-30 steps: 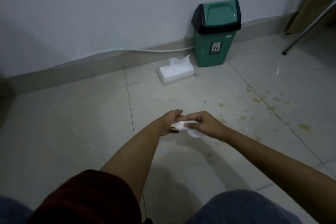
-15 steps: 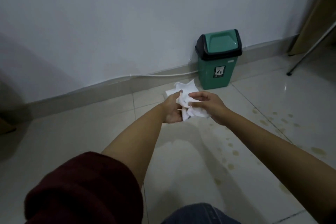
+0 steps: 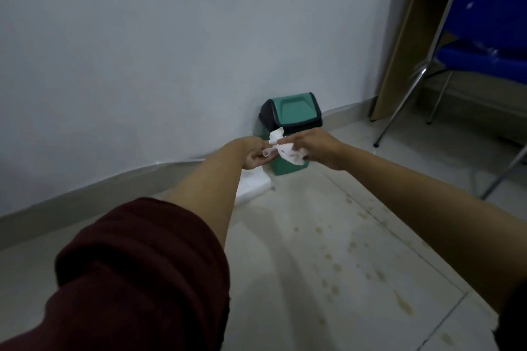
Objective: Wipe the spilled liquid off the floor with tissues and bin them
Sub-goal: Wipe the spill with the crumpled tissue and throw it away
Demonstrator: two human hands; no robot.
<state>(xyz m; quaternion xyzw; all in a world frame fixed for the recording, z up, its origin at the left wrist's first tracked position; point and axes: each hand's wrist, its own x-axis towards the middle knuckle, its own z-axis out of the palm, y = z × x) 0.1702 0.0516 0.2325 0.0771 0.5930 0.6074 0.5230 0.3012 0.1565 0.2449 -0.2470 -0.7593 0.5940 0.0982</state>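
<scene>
both hands have risen toward the green swing-lid plastic bin (image 3: 291, 117), left hand (image 3: 253, 152) and right hand (image 3: 313, 148) pinching the crumpled white tissue (image 3: 288, 151), bunching it for dropping in.

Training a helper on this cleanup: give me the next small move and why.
Probably push the tissue, held by both the left hand and the right hand, through the lid of the bin just beyond. It looks crumpled and stained, though drops remain on the floor.
</scene>
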